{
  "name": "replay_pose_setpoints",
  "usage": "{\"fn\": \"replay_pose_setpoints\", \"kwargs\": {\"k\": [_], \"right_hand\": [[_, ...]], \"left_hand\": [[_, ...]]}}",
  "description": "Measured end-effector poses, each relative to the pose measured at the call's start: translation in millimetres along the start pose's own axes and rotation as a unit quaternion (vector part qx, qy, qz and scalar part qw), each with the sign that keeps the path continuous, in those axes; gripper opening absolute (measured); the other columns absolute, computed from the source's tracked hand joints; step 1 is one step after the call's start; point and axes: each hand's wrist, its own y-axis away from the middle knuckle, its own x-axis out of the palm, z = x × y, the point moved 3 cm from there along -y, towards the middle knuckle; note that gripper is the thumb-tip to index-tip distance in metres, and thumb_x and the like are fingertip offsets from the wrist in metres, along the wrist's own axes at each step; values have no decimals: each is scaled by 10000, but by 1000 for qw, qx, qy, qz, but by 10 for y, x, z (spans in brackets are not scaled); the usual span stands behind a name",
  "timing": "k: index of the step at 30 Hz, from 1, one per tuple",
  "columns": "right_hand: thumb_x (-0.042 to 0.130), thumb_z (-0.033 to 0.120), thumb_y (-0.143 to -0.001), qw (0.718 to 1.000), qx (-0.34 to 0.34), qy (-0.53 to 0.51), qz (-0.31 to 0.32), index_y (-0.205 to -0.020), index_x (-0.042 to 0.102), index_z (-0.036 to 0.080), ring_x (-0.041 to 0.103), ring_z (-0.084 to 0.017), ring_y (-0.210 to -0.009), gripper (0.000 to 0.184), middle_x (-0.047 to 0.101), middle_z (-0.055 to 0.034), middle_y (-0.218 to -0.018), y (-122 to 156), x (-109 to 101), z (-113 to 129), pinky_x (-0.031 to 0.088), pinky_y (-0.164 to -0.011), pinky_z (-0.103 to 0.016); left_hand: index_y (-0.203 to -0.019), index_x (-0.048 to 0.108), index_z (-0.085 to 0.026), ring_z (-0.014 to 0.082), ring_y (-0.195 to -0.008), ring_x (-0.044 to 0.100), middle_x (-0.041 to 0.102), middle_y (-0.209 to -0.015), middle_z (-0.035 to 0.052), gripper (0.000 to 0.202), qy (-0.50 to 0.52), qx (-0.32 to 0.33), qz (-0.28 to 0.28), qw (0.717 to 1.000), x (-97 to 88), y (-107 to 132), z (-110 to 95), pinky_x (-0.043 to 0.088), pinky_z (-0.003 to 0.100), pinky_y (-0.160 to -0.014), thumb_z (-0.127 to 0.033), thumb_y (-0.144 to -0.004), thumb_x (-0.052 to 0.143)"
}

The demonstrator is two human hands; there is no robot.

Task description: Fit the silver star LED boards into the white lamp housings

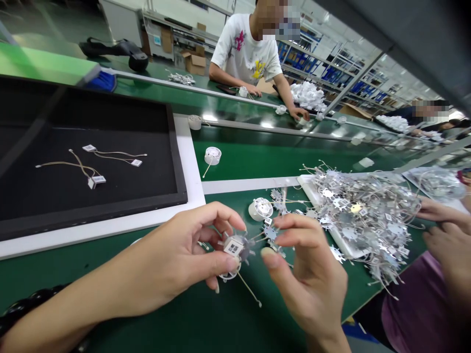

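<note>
A star-shaped plate (246, 252) is held above the near part of the green table (221, 328), with a round white housing (228, 276) beneath it. The left hand (186, 245) is closed in a pinch on the plate, thumb at the near side and fingers behind; this grip seems chosen to turn the label face up and leave the right-hand points uncovered. The right hand (312, 269) is just beside it, thumb and fingertips parted; no firm hold shows, though whether it touches a thin wire I cannot tell.

The plate is dull silver with narrow points; its white square label (233, 246) carries a dark code. A pale lead (250, 290) with a small end hangs below.

Farther out, a white fan-like part (262, 208) sits near the table's far edge, with loose plates beside it. Toward the right edge, a heap of similar plates (360, 211) spills over a white tray (308, 189), probably set within reach. At the far left, wired pieces (97, 180) lie spread in a black tray (180, 181).
</note>
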Motion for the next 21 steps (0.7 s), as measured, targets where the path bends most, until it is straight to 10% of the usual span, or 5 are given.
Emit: {"fn": "replay_pose_setpoints", "kwargs": {"k": [5,8,13,16,21], "right_hand": [[631,178,-938,982,-108,152,42,-1198,656,232,482,-300,-1416,266,618,-97,-1387,-38,-2,103,180,-1277,-530],[573,166,-996,983,-63,91,146,-1173,655,236,690,-221,-1148,207,762,-16,-1140,-46,69,81,40,-1304,-538],[606,120,-988,989,-26,-14,147,-1129,658,222,714,-139,-845,182,748,3,-961,-16,112,38,535,-993,-378],[593,91,-990,990,-13,-16,138,-1113,670,216,687,-130,-819,191,717,-17,-934,-17,113,45,536,-685,-258],[568,112,-1003,990,41,-20,130,-989,655,228,640,-101,-754,145,678,18,-865,-42,120,65,502,-659,-219]], "left_hand": [[-1074,716,-319,120,-823,713,727,-904,-55,241,-16,2,7,1000,-25,-11,-9,621,159,-656,-141,-912,702],[-1104,726,-323,110,-857,728,751,-941,-56,251,-35,15,11,999,-61,-5,-6,609,150,-708,-142,-937,682],[-1192,711,-309,124,-934,717,751,-1034,-28,247,-12,-13,25,1000,-92,13,2,593,183,-820,-283,-949,748],[-1077,742,-294,88,-815,648,703,-908,-46,182,2,-27,-11,1000,-102,1,-18,552,147,-754,-427,-952,749],[-986,732,-262,65,-729,612,648,-816,-56,106,-14,-9,-17,1000,-99,-37,-41,530,135,-697,-349,-1011,677]]}}
